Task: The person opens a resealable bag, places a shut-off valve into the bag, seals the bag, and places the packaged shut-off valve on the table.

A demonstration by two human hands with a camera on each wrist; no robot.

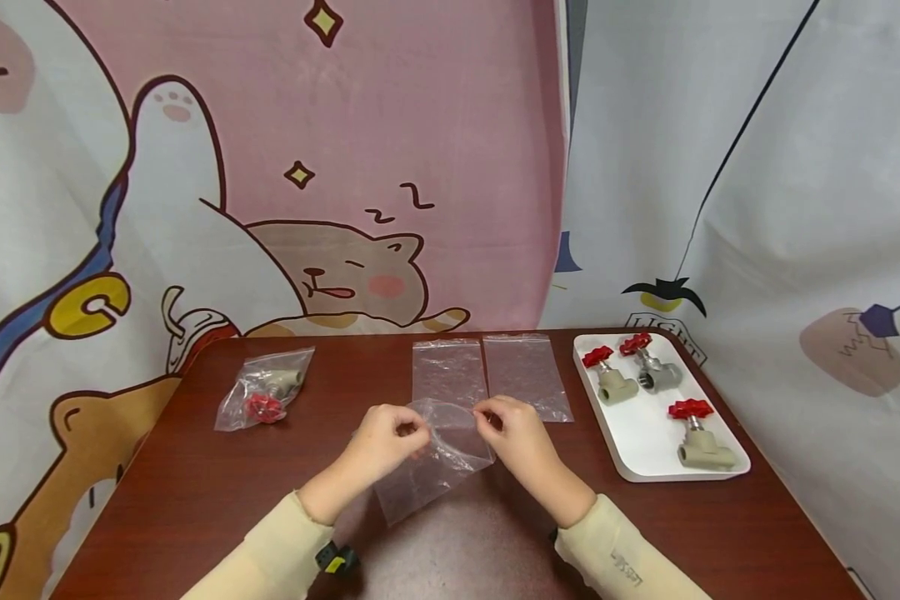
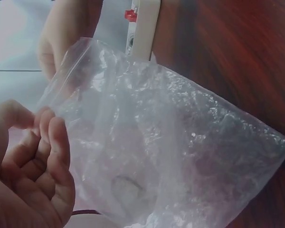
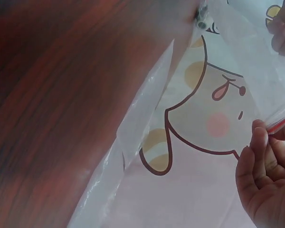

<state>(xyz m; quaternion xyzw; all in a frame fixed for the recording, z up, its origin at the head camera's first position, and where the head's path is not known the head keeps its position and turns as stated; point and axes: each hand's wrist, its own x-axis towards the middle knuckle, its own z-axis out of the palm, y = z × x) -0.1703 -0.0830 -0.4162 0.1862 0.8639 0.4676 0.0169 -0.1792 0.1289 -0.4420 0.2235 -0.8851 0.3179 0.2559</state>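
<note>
Between both hands hangs a clear zip bag (image 1: 429, 479), its mouth edge up and its body slanting down over the table. My left hand (image 1: 387, 435) pinches one side of the bag's edge between thumb and fingertips. On the other side my right hand (image 1: 517, 429) pinches the edge too; in the right wrist view a red strip shows at the right fingertips (image 3: 260, 130). The mouth gapes somewhat between the hands in the head view. Through the film in the left wrist view, nothing shows inside the bag (image 2: 180, 137).
Two flat clear zip bags (image 1: 448, 371) lie behind the hands. A filled bag (image 1: 264, 392) with a red-handled valve sits at the left. On the right, a white tray (image 1: 630, 454) holds three valves with red handwheels. Printed cloth (image 1: 450, 167) hangs behind the table.
</note>
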